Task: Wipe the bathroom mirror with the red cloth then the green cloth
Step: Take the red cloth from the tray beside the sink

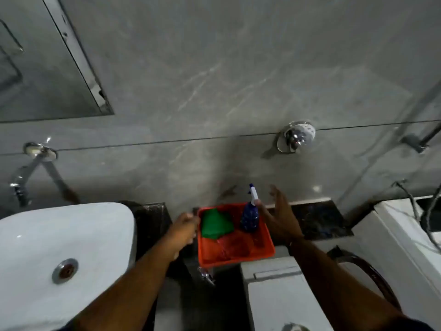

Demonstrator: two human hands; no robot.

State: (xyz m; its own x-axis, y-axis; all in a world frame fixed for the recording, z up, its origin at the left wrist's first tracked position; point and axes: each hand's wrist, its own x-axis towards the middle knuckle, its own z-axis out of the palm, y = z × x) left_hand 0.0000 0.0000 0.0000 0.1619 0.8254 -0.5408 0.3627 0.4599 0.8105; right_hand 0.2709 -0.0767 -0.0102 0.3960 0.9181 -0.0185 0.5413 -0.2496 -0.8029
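An orange tray [268,244] sits on a dark ledge against the wall. Inside it lie a folded green cloth [216,223] at the back left and a red cloth [235,246] at the front, hard to tell from the tray floor. A blue spray bottle [249,215] with a white trigger head stands at the tray's back right. My left hand [182,229] rests against the tray's left rim, fingers curled. My right hand [279,211] hovers just right of the bottle, fingers spread, holding nothing. The mirror [43,68] hangs at the upper left.
A white basin [59,247] with a metal drain is at the lower left, a wall tap [28,168] above it. A chrome wall fitting [296,136] is above the tray. A white toilet tank [281,295] stands below the tray, a white appliance [405,235] at right.
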